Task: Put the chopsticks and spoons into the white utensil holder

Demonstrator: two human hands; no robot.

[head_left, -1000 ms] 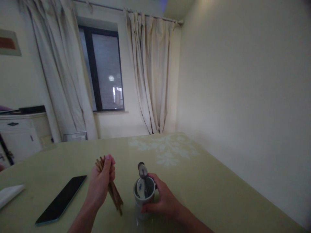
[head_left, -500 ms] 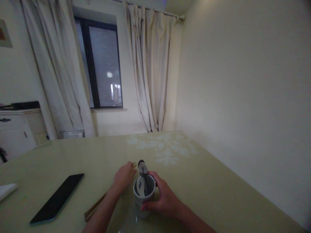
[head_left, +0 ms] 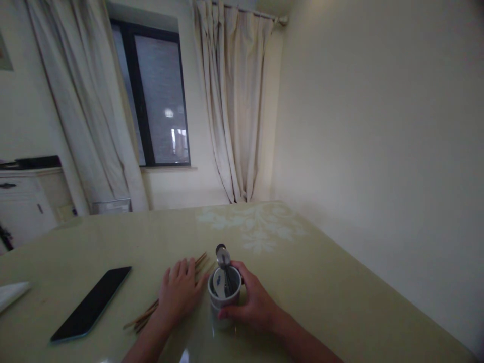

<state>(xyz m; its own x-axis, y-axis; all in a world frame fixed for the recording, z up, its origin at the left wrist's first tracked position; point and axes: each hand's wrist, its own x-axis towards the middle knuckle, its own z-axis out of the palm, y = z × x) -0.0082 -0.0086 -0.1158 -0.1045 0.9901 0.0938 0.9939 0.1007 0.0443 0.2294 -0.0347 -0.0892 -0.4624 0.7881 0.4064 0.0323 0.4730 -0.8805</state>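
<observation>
My right hand [head_left: 255,298] is wrapped round a grey-white cup [head_left: 224,311] standing on the table. Several metal spoons [head_left: 223,257] and a white spoon-like piece with a blue mark [head_left: 218,282] stick up out of the cup. To its left, my left hand [head_left: 182,288] lies palm down with its fingers stretched out over a loose bundle of wooden chopsticks [head_left: 145,315]. The tips of the chopsticks show beyond the fingers, and their other ends come out beside the wrist. The palm hides their middle.
A dark phone or tablet [head_left: 93,304] lies on the left of the green table [head_left: 340,302]. A white object [head_left: 11,295] rests at the far left edge. A wall [head_left: 378,151] runs along the right side, with a curtained window [head_left: 162,101] behind.
My left hand has drawn back to the left, and its fingers have straightened over the chopsticks, which now lie fanned out. My right hand still holds the cup in about the same place.
</observation>
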